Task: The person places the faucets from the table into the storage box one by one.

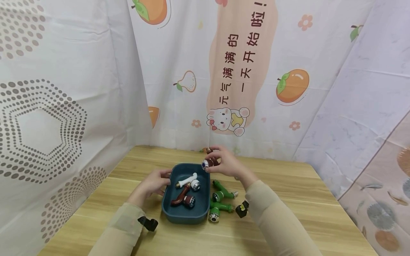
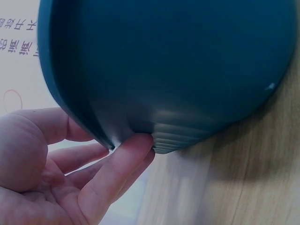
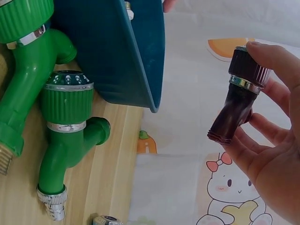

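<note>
In the head view my right hand (image 1: 225,161) holds a dark brown plastic faucet (image 1: 210,163) in the air by the back right corner of a dark teal bin (image 1: 187,219). The right wrist view shows its ribbed knob between thumb and fingers. My left hand (image 1: 155,183) is at the bin's left side; in the left wrist view its fingers (image 2: 123,161) grip the edge and wall. Inside the bin lie a white faucet (image 1: 187,180) and another brown faucet (image 1: 183,197).
Two green faucets (image 1: 221,192) (image 3: 65,140) lie on the wooden table (image 1: 282,199) right of the bin. A chrome-ended piece (image 3: 107,220) shows partly beyond them. Printed curtains (image 1: 179,124) hang behind the table. Black wrist-worn devices (image 1: 148,223) sit at both forearms.
</note>
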The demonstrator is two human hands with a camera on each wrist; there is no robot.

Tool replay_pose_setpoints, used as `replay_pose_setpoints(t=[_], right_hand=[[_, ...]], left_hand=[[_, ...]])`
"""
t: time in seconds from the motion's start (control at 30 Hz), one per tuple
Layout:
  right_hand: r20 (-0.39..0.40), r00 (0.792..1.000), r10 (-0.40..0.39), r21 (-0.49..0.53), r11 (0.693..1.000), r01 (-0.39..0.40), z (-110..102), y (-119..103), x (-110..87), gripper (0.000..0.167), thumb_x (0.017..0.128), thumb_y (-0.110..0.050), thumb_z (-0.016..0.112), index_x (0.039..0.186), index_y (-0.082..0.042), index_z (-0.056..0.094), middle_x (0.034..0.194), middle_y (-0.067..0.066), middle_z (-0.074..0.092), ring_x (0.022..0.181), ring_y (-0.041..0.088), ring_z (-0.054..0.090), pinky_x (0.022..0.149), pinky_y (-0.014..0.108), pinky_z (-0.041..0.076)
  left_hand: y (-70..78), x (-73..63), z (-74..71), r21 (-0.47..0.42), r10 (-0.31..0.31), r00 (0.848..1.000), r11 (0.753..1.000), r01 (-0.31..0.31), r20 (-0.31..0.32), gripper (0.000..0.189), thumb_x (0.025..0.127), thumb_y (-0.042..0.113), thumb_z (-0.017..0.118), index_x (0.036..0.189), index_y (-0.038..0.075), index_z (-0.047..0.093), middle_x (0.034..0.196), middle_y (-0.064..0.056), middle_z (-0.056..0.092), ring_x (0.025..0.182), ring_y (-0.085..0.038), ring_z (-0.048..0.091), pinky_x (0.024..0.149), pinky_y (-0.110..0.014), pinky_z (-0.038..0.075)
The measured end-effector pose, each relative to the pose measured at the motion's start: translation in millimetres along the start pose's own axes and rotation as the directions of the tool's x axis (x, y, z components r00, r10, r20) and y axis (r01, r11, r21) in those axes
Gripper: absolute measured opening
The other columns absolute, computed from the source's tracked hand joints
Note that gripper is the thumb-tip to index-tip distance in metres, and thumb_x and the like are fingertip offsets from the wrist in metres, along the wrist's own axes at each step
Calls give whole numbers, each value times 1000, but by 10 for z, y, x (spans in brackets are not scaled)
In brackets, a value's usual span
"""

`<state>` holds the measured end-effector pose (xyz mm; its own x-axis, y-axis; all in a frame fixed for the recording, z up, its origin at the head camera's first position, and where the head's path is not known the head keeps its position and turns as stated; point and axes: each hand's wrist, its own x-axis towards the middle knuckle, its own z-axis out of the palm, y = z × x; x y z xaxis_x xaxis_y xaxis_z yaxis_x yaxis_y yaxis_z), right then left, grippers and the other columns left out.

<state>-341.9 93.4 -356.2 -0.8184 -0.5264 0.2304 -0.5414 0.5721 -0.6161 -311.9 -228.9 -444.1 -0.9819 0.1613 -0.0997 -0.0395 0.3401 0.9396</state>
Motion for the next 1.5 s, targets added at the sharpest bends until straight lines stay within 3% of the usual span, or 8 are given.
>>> replay_pose_setpoints(t=[0.63, 1.33, 1.5], right_hand=[[108, 990, -94, -33, 995, 98, 214, -84, 239, 34, 86, -25, 83, 118, -16, 75, 155, 15, 41, 139, 35, 38, 106, 51, 43], [213, 976, -43, -2, 999, 44, 499, -57, 393, 33, 86, -27, 83, 116, -17, 75, 154, 13, 42, 138, 30, 42, 109, 46, 42], [230, 971, -58, -18, 998, 64, 571, -112, 408, 31, 85, -25, 84, 114, -17, 76, 151, 14, 44, 136, 30, 43, 110, 46, 41]], left_hand=[[3, -7, 5, -4, 4, 1000, 1000, -4, -7, 58, 92, -3, 58, 149, 1, 50, 135, -27, 59, 107, -36, 66, 57, -46, 60], [19, -16, 14, 3, -13, 1000, 1000, 13, -11, 57, 93, -2, 58, 149, 2, 50, 135, -27, 59, 106, -35, 66, 58, -46, 60], [18, -9, 4, -3, -12, 1000, 1000, 12, 2, 58, 92, -2, 57, 150, 1, 48, 135, -29, 58, 106, -36, 65, 59, -46, 60]])
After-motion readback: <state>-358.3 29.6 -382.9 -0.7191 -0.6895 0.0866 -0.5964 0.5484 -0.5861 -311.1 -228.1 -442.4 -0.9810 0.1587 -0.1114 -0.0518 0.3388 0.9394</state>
